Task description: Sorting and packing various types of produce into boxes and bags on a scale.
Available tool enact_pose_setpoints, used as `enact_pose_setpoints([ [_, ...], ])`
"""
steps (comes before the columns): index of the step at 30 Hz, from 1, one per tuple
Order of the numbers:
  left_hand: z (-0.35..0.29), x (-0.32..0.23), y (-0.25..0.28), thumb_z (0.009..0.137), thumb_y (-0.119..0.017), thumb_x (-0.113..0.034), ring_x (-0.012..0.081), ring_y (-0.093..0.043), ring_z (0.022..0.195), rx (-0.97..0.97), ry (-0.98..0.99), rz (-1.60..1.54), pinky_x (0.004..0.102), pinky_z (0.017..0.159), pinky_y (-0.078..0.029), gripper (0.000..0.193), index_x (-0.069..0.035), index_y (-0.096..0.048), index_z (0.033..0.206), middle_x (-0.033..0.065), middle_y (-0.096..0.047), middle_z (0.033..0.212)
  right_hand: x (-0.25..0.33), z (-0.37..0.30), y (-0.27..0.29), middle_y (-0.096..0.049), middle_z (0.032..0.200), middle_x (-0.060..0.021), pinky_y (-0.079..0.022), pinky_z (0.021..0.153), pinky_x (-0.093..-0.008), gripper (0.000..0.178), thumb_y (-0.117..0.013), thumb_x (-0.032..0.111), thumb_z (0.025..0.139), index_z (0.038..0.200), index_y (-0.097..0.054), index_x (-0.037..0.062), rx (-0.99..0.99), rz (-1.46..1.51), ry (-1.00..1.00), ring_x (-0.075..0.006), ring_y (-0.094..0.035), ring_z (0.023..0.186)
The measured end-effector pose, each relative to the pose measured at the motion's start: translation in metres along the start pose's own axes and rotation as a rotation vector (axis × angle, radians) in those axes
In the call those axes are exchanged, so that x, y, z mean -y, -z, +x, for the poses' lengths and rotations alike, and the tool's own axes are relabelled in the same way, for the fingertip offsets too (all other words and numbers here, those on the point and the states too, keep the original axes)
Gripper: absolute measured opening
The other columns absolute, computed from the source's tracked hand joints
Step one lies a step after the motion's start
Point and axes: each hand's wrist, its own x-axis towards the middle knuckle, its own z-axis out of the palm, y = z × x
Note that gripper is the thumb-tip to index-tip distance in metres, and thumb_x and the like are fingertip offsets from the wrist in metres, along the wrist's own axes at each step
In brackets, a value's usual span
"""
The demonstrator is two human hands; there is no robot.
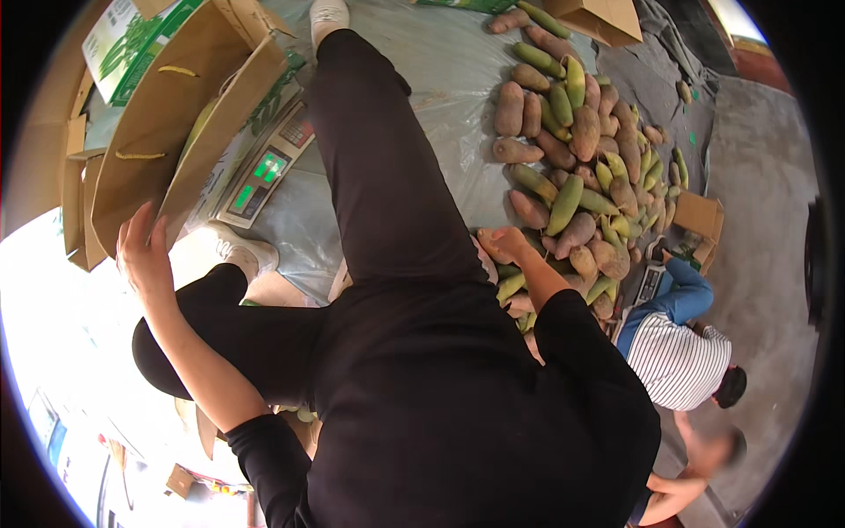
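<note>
My left hand [145,255] is raised at the near edge of an open cardboard box [145,101], fingers apart with nothing in them. Inside the box part of a green radish [198,128] shows. The box stands on or against a digital scale [260,172] with a lit green display. At the left edge of a big heap of roots, my right hand [503,245] has its fingers curled in. A pinkish root [485,262] lies right by those fingers; whether they grip anything is hidden. The heap mixes long green radishes [565,204] with reddish-brown roots [509,110].
Plastic sheeting [449,106] covers the floor under my legs. A green-and-white carton [136,48] stands at the far left, another cardboard box [603,18] at the far right. Beyond the heap are a small box [700,216] and a person in a striped shirt [678,356]; another person [691,471] is nearer.
</note>
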Motion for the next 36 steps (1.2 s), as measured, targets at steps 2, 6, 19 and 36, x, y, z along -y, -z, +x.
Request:
enact_pose_setpoints([
  [2,0.004,-0.001,-0.01,0.081,-0.065,-0.015,0.0268,-0.061,0.097,-0.01,-0.033,-0.024,0.0372,0.084,-0.046,0.028,-0.007,-0.065,0.108,0.0096,-0.064,0.102,-0.025,-0.004,-0.007,-0.065,0.095,-0.0229,-0.047,0.085,-0.0367,0.036,-0.056,0.034,0.081,0.094,-0.066,0.0017,0.017,0.108,-0.091,-0.0341,-0.061,0.097],
  [6,0.007,-0.001,-0.017,0.081,-0.065,-0.013,0.0259,-0.06,0.098,-0.006,-0.022,-0.067,0.0362,0.084,-0.046,0.028,-0.006,-0.065,0.109,0.0101,-0.063,0.103,-0.042,-0.007,0.0,-0.065,0.098,-0.0196,-0.048,0.085,-0.0365,0.03,-0.059,0.03,0.077,0.096,-0.067,0.0068,0.0,0.016,-0.1,-0.0325,-0.061,0.099],
  [19,0.005,0.005,-0.022,0.08,-0.068,-0.02,0.0248,-0.062,0.095,-0.047,0.007,-0.07,0.0358,0.082,-0.048,0.029,-0.007,-0.066,0.106,0.0098,-0.065,0.098,-0.085,-0.075,0.1,-0.049,0.128,-0.0017,-0.037,0.095,-0.0501,0.05,-0.066,0.035,0.079,0.123,-0.05,0.0187,-0.342,-0.606,-0.49,-0.0255,-0.041,0.124],
  [36,-0.002,-0.02,-0.005,0.075,-0.068,-0.018,0.0256,-0.059,0.095,-0.089,-0.004,0.088,0.037,0.09,-0.039,0.025,-0.011,-0.069,0.1,0.0057,-0.064,0.095,-0.134,-0.074,0.122,-0.057,0.115,-0.0184,-0.046,0.09,-0.0428,0.049,-0.065,0.029,0.073,0.116,-0.056,0.0061,-0.514,-0.306,-0.405,-0.0364,-0.055,0.106],
])
